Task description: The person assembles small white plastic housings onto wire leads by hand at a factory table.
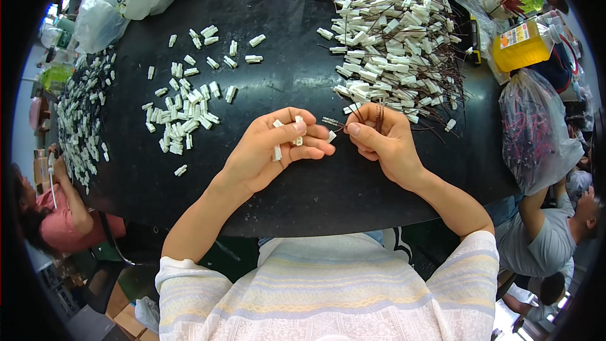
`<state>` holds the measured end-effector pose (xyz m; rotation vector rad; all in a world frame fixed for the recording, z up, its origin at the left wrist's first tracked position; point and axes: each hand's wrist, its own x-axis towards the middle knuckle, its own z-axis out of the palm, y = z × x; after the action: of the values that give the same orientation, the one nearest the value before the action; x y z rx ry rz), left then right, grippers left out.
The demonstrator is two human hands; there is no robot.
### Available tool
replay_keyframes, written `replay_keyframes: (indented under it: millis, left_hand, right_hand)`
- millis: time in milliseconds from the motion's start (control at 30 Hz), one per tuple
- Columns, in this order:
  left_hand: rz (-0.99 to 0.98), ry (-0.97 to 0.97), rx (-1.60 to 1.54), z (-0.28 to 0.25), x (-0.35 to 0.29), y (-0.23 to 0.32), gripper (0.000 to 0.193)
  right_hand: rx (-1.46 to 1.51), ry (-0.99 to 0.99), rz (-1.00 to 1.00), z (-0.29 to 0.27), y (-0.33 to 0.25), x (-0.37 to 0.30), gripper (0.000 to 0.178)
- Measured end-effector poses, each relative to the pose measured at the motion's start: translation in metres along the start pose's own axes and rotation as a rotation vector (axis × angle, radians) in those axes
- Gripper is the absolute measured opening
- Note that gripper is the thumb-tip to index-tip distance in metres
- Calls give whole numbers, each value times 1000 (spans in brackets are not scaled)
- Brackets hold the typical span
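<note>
My left hand is curled, palm up, around several small white plastic connector housings. One of them sits under my thumb, and another white housing shows by the fingertips that face my other hand. Thin dark wires with metal terminal ends are pinched between the thumb and fingers of my right hand. Some of these wires stick up above the knuckles, and others point toward my left hand. The two hands are close together but apart. Just beyond my right hand lies a large heap of white connectors with brown wires.
Loose white housings lie scattered left on the black table. At the far left is another connector pile. A yellow liquid bottle and a clear plastic bag are at the right edge. Other people sit on both sides.
</note>
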<state>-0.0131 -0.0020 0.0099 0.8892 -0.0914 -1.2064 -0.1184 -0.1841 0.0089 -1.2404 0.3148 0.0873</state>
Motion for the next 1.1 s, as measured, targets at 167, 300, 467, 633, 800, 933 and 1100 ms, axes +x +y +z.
replay_keyframes:
  millis: [167,300,467,633,800,933,1100]
  left_hand:
    - [19,1,-19,1,0,-3,29]
    - [44,-7,-44,-1,-2,-4,30]
    - [86,-2,-14,-4,1,-6,29]
    - [68,-28,-31,-3,0,-6,29]
    - [55,-55,-49,-4,0,-6,29]
    - [89,-8,102,-2,0,-6,27]
    - [74,45,238,7,-2,-9,26]
  right_hand:
    - [-93,42,-62,2,2,-2,12]
    - [-150,35,-63,2,2,-4,11]
    - [-136,28,-37,2,1,-4,11]
    - [-144,30,-46,3,1,-5,11]
    - [-151,40,-68,3,2,-5,11]
    - [-128,36,-50,4,0,-5,11]
    - [-187,52,-100,3,8,-3,12]
